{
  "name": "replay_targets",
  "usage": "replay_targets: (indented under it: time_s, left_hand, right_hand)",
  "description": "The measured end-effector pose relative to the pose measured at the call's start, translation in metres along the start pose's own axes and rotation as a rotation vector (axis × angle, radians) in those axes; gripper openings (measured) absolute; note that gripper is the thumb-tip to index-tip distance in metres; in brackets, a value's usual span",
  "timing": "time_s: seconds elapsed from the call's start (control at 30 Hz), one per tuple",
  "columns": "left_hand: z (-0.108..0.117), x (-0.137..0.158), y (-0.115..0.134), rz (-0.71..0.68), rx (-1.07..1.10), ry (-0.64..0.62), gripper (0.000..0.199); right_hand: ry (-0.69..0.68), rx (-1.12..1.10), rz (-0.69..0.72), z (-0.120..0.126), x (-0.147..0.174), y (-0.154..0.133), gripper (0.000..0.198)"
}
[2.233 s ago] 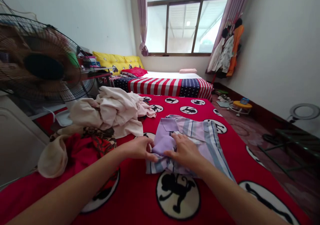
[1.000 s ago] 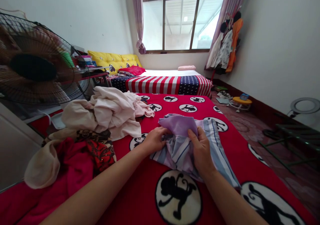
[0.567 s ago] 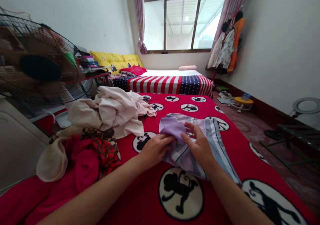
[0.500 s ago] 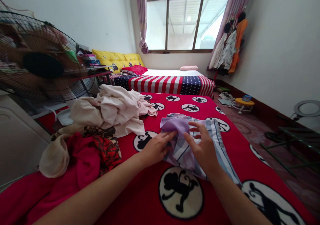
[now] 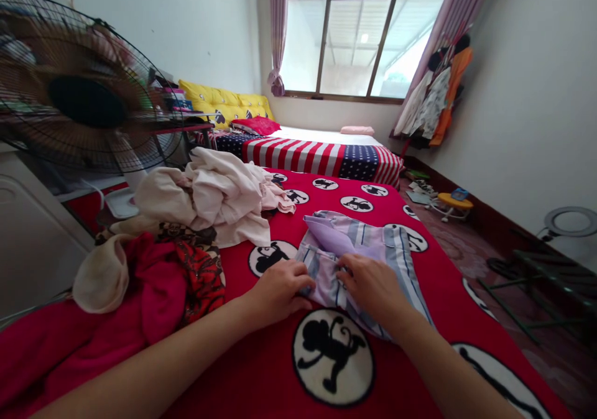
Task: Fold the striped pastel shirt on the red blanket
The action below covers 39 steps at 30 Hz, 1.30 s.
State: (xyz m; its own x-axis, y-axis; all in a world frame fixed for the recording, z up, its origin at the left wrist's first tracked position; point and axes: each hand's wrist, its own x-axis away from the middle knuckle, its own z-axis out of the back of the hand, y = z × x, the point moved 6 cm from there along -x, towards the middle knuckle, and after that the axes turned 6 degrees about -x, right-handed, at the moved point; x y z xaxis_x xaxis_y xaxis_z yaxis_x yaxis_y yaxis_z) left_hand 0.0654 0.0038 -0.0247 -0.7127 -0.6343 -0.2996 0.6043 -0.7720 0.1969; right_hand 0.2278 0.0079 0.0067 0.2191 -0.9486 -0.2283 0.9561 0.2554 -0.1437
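Your left hand [image 5: 278, 290] and right hand [image 5: 373, 286] both pinch the near edge of the striped purple shirt [image 5: 361, 251] on the red blanket [image 5: 261, 369]; clothes pile [image 5: 205, 201] far left.

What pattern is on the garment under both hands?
The garment is lilac with blue, white and grey stripes, plus a plain purple part; the head view shows it best.

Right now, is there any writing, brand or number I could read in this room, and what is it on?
None can be read.
The red blanket has only black monkey pictures in white circles.
The striped shirt under the left hand and right hand shows no label.
The books behind the fan are too small and blurred to read.
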Motion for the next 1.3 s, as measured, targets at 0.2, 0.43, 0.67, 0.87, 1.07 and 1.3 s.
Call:
replay_targets:
  time_s: [0.2, 0.43, 0.67, 0.87, 1.07, 1.3]
  left_hand:
    - [-0.004, 0.002, -0.006, 0.0, -0.121, -0.007, 0.025]
    - [0.012, 0.004, -0.012, 0.03, -0.101, -0.104, 0.025]
    - [0.023, -0.019, 0.018, -0.105, -0.003, -0.009, 0.025]
    - [-0.009, -0.033, 0.025, -0.086, -0.099, -0.005, 0.03]
    - [-0.01, -0.024, 0.02, -0.037, -0.061, 0.042, 0.035]
    - [-0.006, -0.027, 0.003, 0.066, 0.33, 0.11, 0.049]
  right_hand:
    - [-0.12, -0.081, -0.064, -0.004, -0.015, 0.003, 0.021]
    - [-0.053, 0.006, -0.079, -0.009, -0.018, -0.004, 0.018]
    - [0.4, -0.295, -0.166, 0.015, 0.002, 0.027, 0.024]
    - [-0.032, -0.122, -0.496, 0.0, 0.01, 0.071, 0.058]
    - [0.099, -0.306, -0.456, -0.01, 0.001, 0.078, 0.051]
    - [0.39, -0.743, -0.201, 0.018, -0.004, 0.038, 0.015]
